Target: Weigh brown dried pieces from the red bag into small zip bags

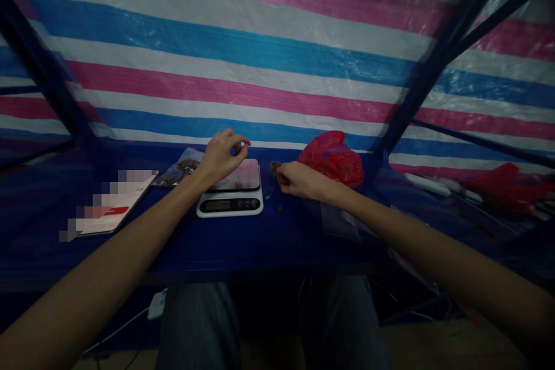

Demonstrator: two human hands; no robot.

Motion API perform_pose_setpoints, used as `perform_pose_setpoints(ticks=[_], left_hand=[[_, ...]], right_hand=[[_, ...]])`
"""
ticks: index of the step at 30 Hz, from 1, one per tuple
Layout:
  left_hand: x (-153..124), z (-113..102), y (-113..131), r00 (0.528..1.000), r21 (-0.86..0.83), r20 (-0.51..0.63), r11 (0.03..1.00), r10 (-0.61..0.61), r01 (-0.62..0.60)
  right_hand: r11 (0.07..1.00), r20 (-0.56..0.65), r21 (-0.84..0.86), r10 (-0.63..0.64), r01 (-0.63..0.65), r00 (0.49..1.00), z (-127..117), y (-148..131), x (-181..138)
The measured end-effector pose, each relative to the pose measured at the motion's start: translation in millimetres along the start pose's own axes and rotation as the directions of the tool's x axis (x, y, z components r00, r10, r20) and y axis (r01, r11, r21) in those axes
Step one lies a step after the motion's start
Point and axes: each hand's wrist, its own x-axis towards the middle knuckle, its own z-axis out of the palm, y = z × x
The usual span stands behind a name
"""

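Hands well apart. My left hand (219, 157) sits over the back edge of the digital scale (229, 206), fingertips pinched; I cannot tell whether they hold anything. My right hand (299, 180), curled, touches a small dark cup (274, 169). Brown pieces (273, 196) lie loose on the blue cloth (130, 254) beside the scale. Risks: a loose pinch dropping pieces; a knuckle tipping the cup; a bumped scale misreading.

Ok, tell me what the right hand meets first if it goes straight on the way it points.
The right hand would probably meet the small dark round object just past its fingertips, though depth is hard to judge from this view. The digital scale lies beyond that on the same line.
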Motion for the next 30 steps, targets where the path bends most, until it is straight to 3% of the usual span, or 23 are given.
perform_pose_setpoints(ticks=[3,7,11,15,21,27,30], left_hand=[[0,0,0,1.0,0.001,-0.011,1.0,-0.002,0.002],[0,0,-2,1.0,0.009,-0.019,1.0,-0.007,0.007],[0,0,-3,1.0,0.019,-0.005,1.0,0.005,-0.005],[0,0,-4,1.0,0.022,0.0,1.0,0.0,0.0],[0,-2,-3,1.0,0.025,-0.007,1.0,-0.004,0.004],[0,-3,-1,1.0,0.024,-0.003,1.0,0.012,-0.012],[0,-2,0,1.0,0.034,-0.016,0.999,0.013,-0.012]], right_hand=[[0.998,-0.003,-0.058,0.001,-0.002,1.0,-2,2,2],[0.998,-0.001,0.034,0.052,-0.052,0.999,-17,6,5],[0.989,-0.11,0.118,0.108,-0.095,0.988,-33,13,14],[0.988,-0.182,0.122,0.11,-0.089,0.977,-33,19,30],[0.986,-0.192,0.161,-0.004,0.035,0.981,-21,30,36],[0.962,-0.377,0.24,-0.034,0.132,0.926,-28,30,13],[0.942,-0.23,0.259,-0.155,0.214,0.961,-31,14,-12]])
